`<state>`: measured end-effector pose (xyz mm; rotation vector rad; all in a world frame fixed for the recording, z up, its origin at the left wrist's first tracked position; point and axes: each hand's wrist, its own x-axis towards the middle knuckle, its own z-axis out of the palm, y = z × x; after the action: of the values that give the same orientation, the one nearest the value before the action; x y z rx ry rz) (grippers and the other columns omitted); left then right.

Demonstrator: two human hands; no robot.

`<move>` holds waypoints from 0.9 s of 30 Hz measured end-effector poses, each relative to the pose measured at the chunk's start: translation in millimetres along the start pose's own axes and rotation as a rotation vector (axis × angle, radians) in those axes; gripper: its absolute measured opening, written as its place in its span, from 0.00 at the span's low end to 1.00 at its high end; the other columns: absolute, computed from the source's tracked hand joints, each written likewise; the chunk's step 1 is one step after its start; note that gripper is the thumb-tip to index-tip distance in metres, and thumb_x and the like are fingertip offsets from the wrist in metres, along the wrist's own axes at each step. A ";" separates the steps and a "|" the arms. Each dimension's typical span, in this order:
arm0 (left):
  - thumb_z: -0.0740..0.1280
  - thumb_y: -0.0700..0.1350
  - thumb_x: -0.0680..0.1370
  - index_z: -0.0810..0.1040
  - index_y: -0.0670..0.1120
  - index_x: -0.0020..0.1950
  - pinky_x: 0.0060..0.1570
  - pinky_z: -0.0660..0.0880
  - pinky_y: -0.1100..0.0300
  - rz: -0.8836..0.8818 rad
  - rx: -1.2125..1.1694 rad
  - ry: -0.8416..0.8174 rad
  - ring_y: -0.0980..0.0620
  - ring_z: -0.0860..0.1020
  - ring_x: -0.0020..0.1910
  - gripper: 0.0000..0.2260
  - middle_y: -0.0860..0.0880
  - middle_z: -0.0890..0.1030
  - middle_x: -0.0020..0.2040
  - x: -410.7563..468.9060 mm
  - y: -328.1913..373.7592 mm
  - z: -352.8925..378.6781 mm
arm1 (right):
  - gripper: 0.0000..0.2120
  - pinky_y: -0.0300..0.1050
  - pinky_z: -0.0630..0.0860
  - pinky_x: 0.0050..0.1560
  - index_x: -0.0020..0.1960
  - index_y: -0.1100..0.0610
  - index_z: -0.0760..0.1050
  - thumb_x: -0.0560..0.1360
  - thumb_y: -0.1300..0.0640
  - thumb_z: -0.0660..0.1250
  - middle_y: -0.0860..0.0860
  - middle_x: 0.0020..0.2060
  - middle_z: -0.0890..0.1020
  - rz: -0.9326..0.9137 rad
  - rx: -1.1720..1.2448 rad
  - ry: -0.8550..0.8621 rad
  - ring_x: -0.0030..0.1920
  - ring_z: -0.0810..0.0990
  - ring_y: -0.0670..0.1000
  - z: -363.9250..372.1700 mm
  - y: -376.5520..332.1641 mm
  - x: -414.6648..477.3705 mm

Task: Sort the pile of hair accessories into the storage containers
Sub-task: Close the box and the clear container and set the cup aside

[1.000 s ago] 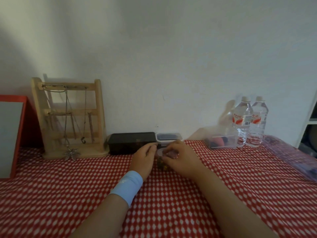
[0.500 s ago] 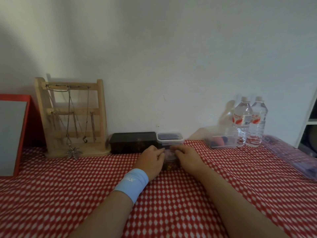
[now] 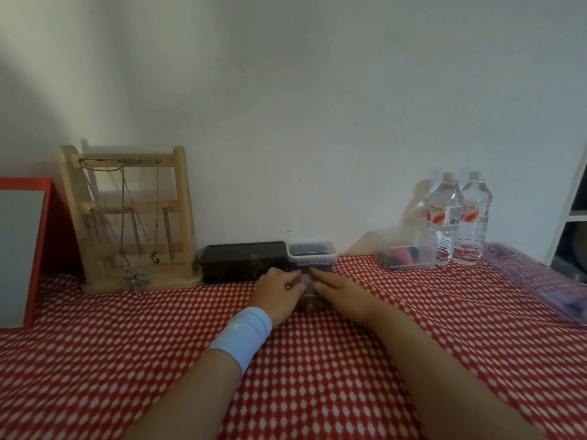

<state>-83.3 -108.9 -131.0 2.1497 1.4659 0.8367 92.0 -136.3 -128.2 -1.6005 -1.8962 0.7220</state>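
Both hands meet at the far middle of the bench (image 3: pixel 158 360), which is covered in a red-and-white checked cloth. Between them sits a small clear container (image 3: pixel 308 302). We see dark and yellowish bits through its near wall, too small to identify.

The left hand (image 3: pixel 277 293), with a pale blue wristband (image 3: pixel 243 335) on the wrist, has its fingers curled against the container's left side and top, gripping it. The right hand (image 3: pixel 338 289) lies with fingers straight, pressed along the container's right side and top, and does not wrap round it. The fingertips of the two hands nearly touch above the lid.

Just behind the small container stands a lidded clear tub (image 3: pixel 313 253) with dark contents. It is touching or just beside a black box (image 3: pixel 244 261) to its left; we cannot tell which. Further left is a wooden jewellery stand (image 3: pixel 131 214) hung with chains, then a red-framed panel (image 3: pixel 23 252). To the right, well apart, are a clear tub (image 3: pixel 409 257) holding red and dark items and two water bottles (image 3: pixel 446 217) against the wall.
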 end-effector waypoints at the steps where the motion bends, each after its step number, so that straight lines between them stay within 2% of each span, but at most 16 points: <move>1: 0.61 0.52 0.81 0.71 0.51 0.72 0.63 0.66 0.61 0.008 -0.024 -0.008 0.50 0.71 0.64 0.19 0.47 0.70 0.67 -0.7 1.2 0.4 | 0.25 0.54 0.59 0.77 0.80 0.47 0.59 0.84 0.45 0.55 0.50 0.78 0.63 -0.017 -0.024 -0.004 0.75 0.64 0.52 -1.3 -1.1 -0.4; 3: 0.61 0.51 0.82 0.71 0.50 0.72 0.60 0.66 0.62 0.020 -0.047 -0.019 0.51 0.72 0.63 0.19 0.47 0.70 0.67 -0.3 1.3 0.7 | 0.29 0.52 0.60 0.75 0.80 0.48 0.59 0.81 0.42 0.60 0.49 0.76 0.63 -0.029 -0.062 -0.017 0.74 0.64 0.51 -4.0 -3.6 -2.0; 6: 0.60 0.53 0.82 0.71 0.53 0.72 0.64 0.67 0.57 0.017 -0.007 -0.026 0.49 0.71 0.65 0.18 0.47 0.71 0.67 -1.3 0.3 -2.0 | 0.38 0.46 0.63 0.71 0.80 0.49 0.58 0.76 0.39 0.68 0.49 0.71 0.66 -0.079 -0.202 0.019 0.69 0.67 0.49 -3.5 -8.2 -7.5; 9: 0.56 0.54 0.83 0.68 0.55 0.74 0.69 0.64 0.52 0.012 0.044 -0.009 0.47 0.66 0.69 0.19 0.47 0.70 0.68 -5.1 0.2 -1.9 | 0.35 0.40 0.67 0.67 0.76 0.49 0.63 0.74 0.46 0.73 0.48 0.70 0.70 -0.159 -0.140 0.117 0.68 0.70 0.47 -1.1 -10.6 -11.8; 11: 0.56 0.54 0.83 0.69 0.54 0.72 0.69 0.65 0.51 0.032 -0.022 0.084 0.47 0.67 0.69 0.18 0.48 0.71 0.67 -4.7 3.6 -5.5 | 0.34 0.38 0.69 0.63 0.74 0.47 0.66 0.72 0.46 0.75 0.46 0.66 0.73 -0.168 -0.022 0.212 0.64 0.73 0.46 -9.4 -12.1 -13.0; 13: 0.58 0.52 0.82 0.72 0.52 0.70 0.69 0.66 0.52 0.106 -0.003 0.176 0.49 0.68 0.67 0.17 0.49 0.72 0.65 2.8 7.7 -13.3 | 0.31 0.41 0.73 0.61 0.70 0.46 0.70 0.71 0.44 0.76 0.44 0.62 0.75 -0.154 -0.035 0.385 0.60 0.75 0.46 -26.9 -11.1 -9.2; 15: 0.61 0.48 0.81 0.72 0.50 0.70 0.68 0.66 0.55 0.234 0.149 0.204 0.50 0.67 0.67 0.16 0.50 0.72 0.65 16.5 13.9 -20.9 | 0.26 0.47 0.75 0.62 0.67 0.46 0.72 0.71 0.43 0.74 0.44 0.62 0.76 -0.111 -0.171 0.543 0.59 0.75 0.46 -49.4 -5.0 -1.7; 16: 0.62 0.47 0.81 0.73 0.50 0.69 0.68 0.66 0.56 0.296 0.210 0.202 0.50 0.67 0.66 0.16 0.50 0.72 0.65 26.6 18.9 -22.5 | 0.25 0.49 0.75 0.62 0.67 0.47 0.72 0.72 0.44 0.74 0.45 0.63 0.76 -0.060 -0.211 0.568 0.60 0.75 0.47 -61.4 -0.8 2.7; 19: 0.62 0.46 0.80 0.71 0.52 0.71 0.70 0.65 0.55 0.340 0.318 0.138 0.49 0.66 0.68 0.18 0.51 0.70 0.69 48.1 29.1 -16.4 | 0.25 0.50 0.76 0.62 0.69 0.50 0.70 0.75 0.48 0.73 0.49 0.68 0.72 0.083 -0.199 0.519 0.61 0.77 0.51 -76.4 10.7 15.9; 23: 0.61 0.46 0.81 0.68 0.53 0.73 0.71 0.63 0.54 0.309 0.469 0.034 0.48 0.65 0.70 0.20 0.51 0.68 0.73 70.8 21.7 6.1 | 0.24 0.50 0.74 0.65 0.70 0.55 0.69 0.78 0.48 0.69 0.54 0.67 0.71 0.142 -0.327 0.419 0.63 0.76 0.54 -66.2 25.3 39.3; 27: 0.62 0.40 0.80 0.75 0.54 0.68 0.67 0.66 0.57 0.363 0.390 0.183 0.50 0.70 0.65 0.18 0.53 0.75 0.67 79.2 3.7 14.8 | 0.20 0.48 0.74 0.65 0.70 0.56 0.70 0.80 0.49 0.66 0.55 0.67 0.69 0.157 -0.394 0.395 0.61 0.76 0.54 -55.1 37.7 53.2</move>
<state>-49.5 -36.6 -120.0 2.7538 1.4402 0.9532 149.7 -75.4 -112.4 -1.9760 -1.6983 0.0689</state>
